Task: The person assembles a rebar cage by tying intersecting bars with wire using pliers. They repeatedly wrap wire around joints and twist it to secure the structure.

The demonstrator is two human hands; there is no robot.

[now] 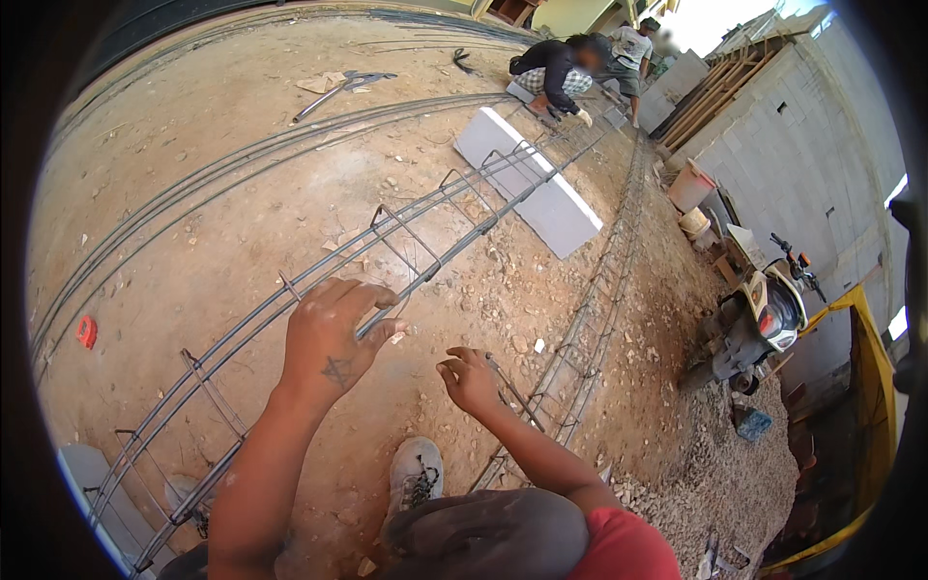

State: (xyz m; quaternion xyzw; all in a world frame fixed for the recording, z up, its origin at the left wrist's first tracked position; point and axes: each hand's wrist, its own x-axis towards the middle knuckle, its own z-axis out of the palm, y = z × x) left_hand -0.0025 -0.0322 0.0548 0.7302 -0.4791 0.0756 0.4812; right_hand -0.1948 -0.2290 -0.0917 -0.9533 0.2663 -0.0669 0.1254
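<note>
A long cage of dark grey steel bars and bent wire stirrups (425, 278) slants from the lower left toward the top centre, raised over a long white rectangular block (565, 227); the left hand (340, 324) lies over it partway along, fingers bent and thumb apart, with a bar passing between them, though whether it grips firmly I cannot tell; the right hand (470, 379) hangs free of the cage, half curled, beside a thin dark metal rod (519, 401), and whether it holds that rod I cannot tell; a second, thinner wire-and-bar cage (580, 333) lies on the ground to the right; the step in hand looks like steadying or positioning the cage at a stirrup; the next move would seem to call for a sure left-hand hold on the bar, with the right hand brought across to that same spot
</note>
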